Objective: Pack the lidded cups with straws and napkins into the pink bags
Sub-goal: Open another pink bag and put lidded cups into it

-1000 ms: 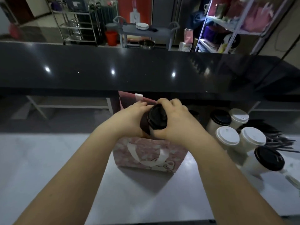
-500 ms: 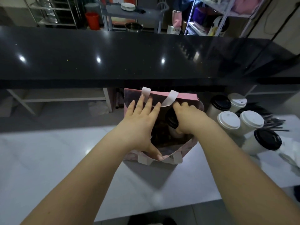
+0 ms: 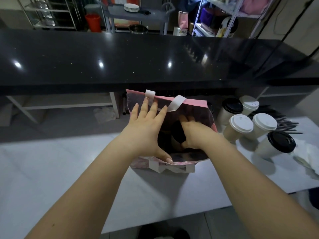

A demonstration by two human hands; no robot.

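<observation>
- Since a second ago, when both hands held the black-lidded cup (image 3: 177,134) above the pink bag (image 3: 146,163), the right hand (image 3: 196,134) has carried it down inside, and the left hand (image 3: 146,130) has let go of it to hold the bag's mouth wide
- Both bare forearms reach forward over the white table (image 3: 69,163), which fills the near ground
- The bag stands upright on the table with its mouth open, and its near handle (image 3: 170,168) hangs down over the near wall
- The left hand lies flat over the left part of the mouth: its fingers are straight and spread, pointing at the far rim, its thumb presses the near rim, and it grips nothing
- The right hand is sunk into the bag with fingers and thumb curled round the cup's black lid; the cup sits well below the rim, its body is lost in shadow, and I cannot tell whether it rests on the bottom
- The far handle (image 3: 176,104) loops up from the far rim, just beyond the left fingertips
- Just right of the bag, the spare cups (image 3: 240,123) cluster on the table, three with white lids and two with black
- Black straws (image 3: 285,121) lie behind that cluster, and white napkins (image 3: 307,156) lie at the right edge
- A glossy black counter (image 3: 138,57) spans the view beyond the table
- Farthest back are an orange bucket (image 3: 93,21) and a stack of plates (image 3: 132,7)
</observation>
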